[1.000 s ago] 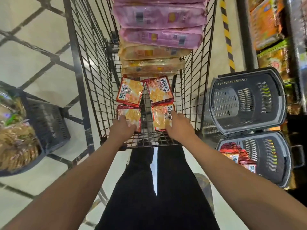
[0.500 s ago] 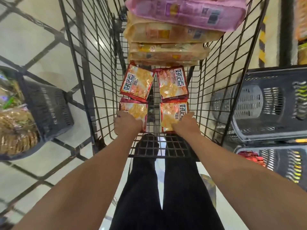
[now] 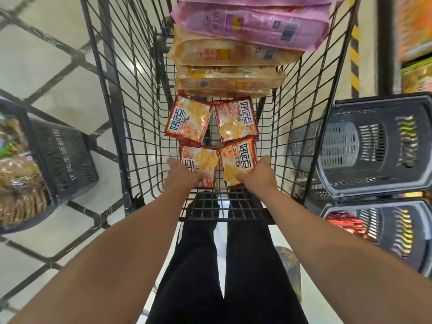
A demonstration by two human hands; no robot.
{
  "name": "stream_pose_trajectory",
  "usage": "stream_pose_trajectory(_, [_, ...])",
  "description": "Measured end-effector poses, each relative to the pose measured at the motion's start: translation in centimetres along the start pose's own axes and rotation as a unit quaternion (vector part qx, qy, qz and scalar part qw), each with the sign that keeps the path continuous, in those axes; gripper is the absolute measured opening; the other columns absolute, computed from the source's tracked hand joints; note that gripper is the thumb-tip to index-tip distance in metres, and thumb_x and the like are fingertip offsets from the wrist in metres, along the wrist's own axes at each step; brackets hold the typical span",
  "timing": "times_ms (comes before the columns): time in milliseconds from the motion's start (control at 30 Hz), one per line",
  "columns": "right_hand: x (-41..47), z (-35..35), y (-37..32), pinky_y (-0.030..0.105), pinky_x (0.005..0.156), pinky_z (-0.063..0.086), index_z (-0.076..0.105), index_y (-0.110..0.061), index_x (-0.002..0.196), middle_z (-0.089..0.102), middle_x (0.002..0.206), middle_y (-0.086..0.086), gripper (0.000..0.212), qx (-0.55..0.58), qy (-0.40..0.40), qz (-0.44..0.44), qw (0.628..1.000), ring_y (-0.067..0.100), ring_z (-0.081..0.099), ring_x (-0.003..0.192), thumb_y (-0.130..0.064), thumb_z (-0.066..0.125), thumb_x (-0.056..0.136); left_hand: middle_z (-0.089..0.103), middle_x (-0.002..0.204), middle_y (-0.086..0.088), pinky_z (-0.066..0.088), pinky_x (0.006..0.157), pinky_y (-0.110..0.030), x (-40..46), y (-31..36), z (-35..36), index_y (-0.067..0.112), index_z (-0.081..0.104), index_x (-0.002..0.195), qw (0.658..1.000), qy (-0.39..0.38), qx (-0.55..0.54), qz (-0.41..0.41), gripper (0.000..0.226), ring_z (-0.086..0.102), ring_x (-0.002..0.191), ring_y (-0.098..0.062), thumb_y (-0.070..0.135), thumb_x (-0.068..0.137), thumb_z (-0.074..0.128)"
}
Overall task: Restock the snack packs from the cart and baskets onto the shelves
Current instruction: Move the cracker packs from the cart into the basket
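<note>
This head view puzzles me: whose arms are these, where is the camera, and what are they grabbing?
No machine here: a person wears a camera on the head, looking down at their own arms and black trousers. Both hands reach into a black wire shopping cart. The left hand grips one red-and-orange snack pack, the right hand its neighbour. Two more red packs lie just beyond, then long tan and pink packs. Dark plastic baskets stand beside the cart.

Both arms outstretched, left hand (image 3: 181, 175) and right hand (image 3: 258, 175) low.
</note>
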State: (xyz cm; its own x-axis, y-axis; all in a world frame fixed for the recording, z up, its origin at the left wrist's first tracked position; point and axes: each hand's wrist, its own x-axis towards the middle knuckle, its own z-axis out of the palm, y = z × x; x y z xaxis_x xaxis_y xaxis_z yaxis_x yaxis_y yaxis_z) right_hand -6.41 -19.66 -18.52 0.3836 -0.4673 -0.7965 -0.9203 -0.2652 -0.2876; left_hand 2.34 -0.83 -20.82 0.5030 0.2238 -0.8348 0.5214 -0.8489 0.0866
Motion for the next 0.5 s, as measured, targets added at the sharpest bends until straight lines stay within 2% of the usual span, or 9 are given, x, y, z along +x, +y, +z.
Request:
stream_pose_trajectory(100, [-1.6, -1.6, -0.6, 0.028, 0.065, 0.048, 0.036, -0.016, 0.109, 0.056, 0.096, -0.003, 0.052, 0.038, 0.036, -0.019, 0.998, 0.017, 0.058, 0.081, -0.019, 0.081, 0.085, 0.062, 0.114, -0.010, 0.057, 0.092, -0.053, -1.7, -0.1, -1.3, 0.015, 0.028, 0.124, 0.998, 0.016, -0.028, 0.062, 0.085, 0.065, 0.107, -0.034, 0.041, 0.073, 0.091])
stream_pose_trajectory(200, [-3.8, -3.2, -1.1, 0.021, 0.054, 0.037, 0.039, -0.017, 0.106, 0.055, 0.088, -0.007, 0.048, 0.078, 0.077, -0.038, 0.993, 0.013, 0.054, 0.074, -0.016, 0.081, 0.084, 0.062, 0.097, -0.004, 0.057, 0.079, -0.044, -3.9, -0.2, -3.2, 0.015, 0.032, 0.114, 0.991, 0.028, -0.071, 0.111, 0.072, 0.065, 0.092, -0.027, 0.032, 0.075, 0.091])
stream_pose_trajectory(267, [-5.7, -4.4, -1.7, 0.018, 0.054, 0.037, 0.041, -0.016, 0.110, 0.058, 0.087, -0.007, 0.049, 0.105, 0.100, -0.052, 0.988, 0.011, 0.057, 0.073, -0.017, 0.082, 0.082, 0.055, 0.086, 0.003, 0.048, 0.068, -0.035, -5.6, -0.1, -4.8, 0.014, 0.035, 0.110, 0.984, 0.043, -0.107, 0.133, 0.067, 0.059, 0.082, -0.021, 0.026, 0.075, 0.090])
stream_pose_trajectory(333, [-7.7, -5.6, -2.1, 0.023, 0.063, 0.044, 0.045, -0.015, 0.118, 0.060, 0.087, -0.009, 0.055, 0.149, 0.112, -0.053, 0.981, 0.009, 0.060, 0.075, -0.016, 0.084, 0.080, 0.058, 0.087, 0.004, 0.045, 0.062, -0.029, -7.4, -0.1, -6.3, 0.015, 0.036, 0.109, 0.973, 0.038, -0.172, 0.148, 0.065, 0.060, 0.080, -0.017, 0.021, 0.074, 0.091])
stream_pose_trajectory(400, [-9.8, -6.6, -2.5, 0.027, 0.072, 0.053, 0.045, -0.017, 0.119, 0.059, 0.087, -0.014, 0.059, 0.198, 0.127, -0.051, 0.971, 0.002, 0.059, 0.076, -0.017, 0.087, 0.078, 0.064, 0.095, 0.002, 0.052, 0.071, -0.030, -9.1, 0.0, -7.7, 0.015, 0.041, 0.112, 0.960, 0.030, -0.230, 0.157, 0.066, 0.065, 0.087, -0.018, 0.019, 0.072, 0.093])
stream_pose_trajectory(500, [-13.1, -7.9, -2.7, 0.042, 0.085, 0.060, 0.044, -0.024, 0.109, 0.064, 0.096, -0.008, 0.060, 0.290, 0.150, -0.041, 0.944, 0.011, 0.067, 0.085, -0.023, 0.091, 0.072, 0.071, 0.104, -0.003, 0.058, 0.089, -0.045, -11.3, -0.1, -9.7, 0.024, 0.049, 0.106, 0.931, 0.011, -0.329, 0.157, 0.061, 0.071, 0.098, -0.024, 0.015, 0.068, 0.095])
